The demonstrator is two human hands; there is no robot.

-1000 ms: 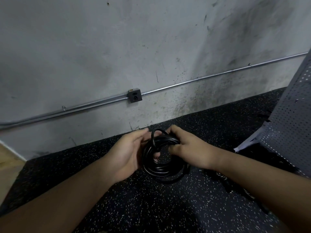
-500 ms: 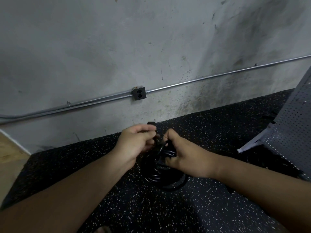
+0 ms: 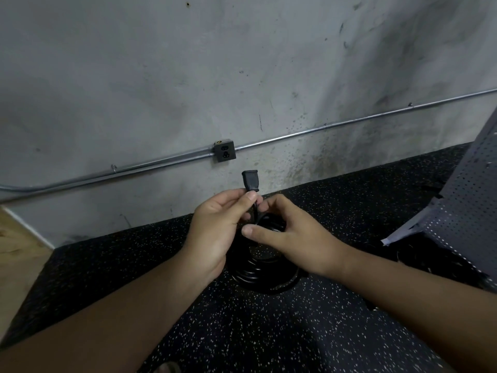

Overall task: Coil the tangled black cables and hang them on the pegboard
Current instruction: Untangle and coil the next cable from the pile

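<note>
The left hand (image 3: 215,232) is pinching the glossy black coiled cable (image 3: 258,275) just below its blocky plug (image 3: 250,181), the right hand (image 3: 290,235) gripping the coil's top, low over the speckled floor (image 3: 134,265). A slackening grip risks loops springing loose.

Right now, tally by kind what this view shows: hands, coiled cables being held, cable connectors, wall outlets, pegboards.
Hands: 2 (left hand, right hand)
Coiled black cable, held by both hands: 1
Connector, sticking up above the left thumb: 1
Wall outlet: 1
Pegboard: 1
Total: 6
</note>
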